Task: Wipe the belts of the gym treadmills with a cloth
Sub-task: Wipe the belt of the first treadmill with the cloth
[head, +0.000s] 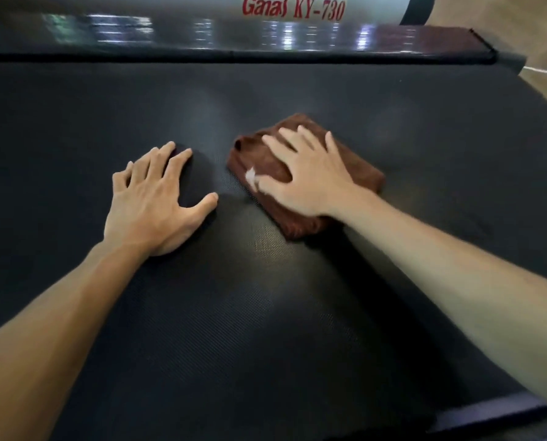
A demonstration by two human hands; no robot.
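Head: one cloth (300, 173) under flat right hand (310, 176); left hand (157, 202) flat on one belt (265, 313).

The belt (265, 313) is matt, finely textured rubber, the cloth (355, 167) fuzzy brown fabric, the side rail (202, 36) glossy.

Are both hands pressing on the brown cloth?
No, only the right hand presses flat on the cloth; the left hand rests on the bare belt.
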